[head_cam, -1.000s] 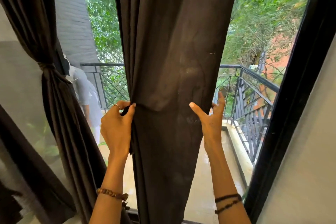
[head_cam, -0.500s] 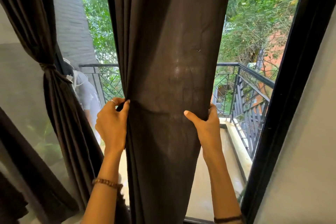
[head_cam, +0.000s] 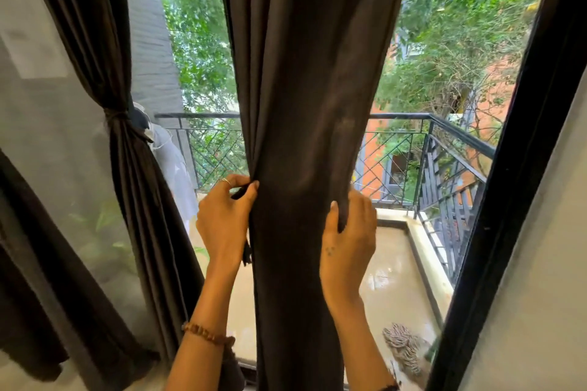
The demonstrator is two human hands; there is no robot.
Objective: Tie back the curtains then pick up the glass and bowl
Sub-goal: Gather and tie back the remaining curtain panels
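left hand [head_cam: 224,222] pinches tie strip [head_cam: 246,252] at curtain [head_cam: 305,136] left edge; right hand [head_cam: 347,241] grips right edge fold. gather pleats evenly inward, pass tie behind, knot level with tied curtain [head_cam: 127,143] at left. glass, bowl unseen.

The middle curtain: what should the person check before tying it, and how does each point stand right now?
1. Left hand has the curtain edge: ok, fingers pinch the left edge.
2. Right hand has the other edge: ok, fingers curl round the right edge.
3. Fabric fully bunched: not ok, it spans the gap between the hands.
4. Tie ready: cannot tell; a dark strip hangs at the left hand, unclear whether it is a tie.
5. Left curtain already tied: ok, a band cinches it.
6. Glass and bowl located: cannot tell, neither is in view.
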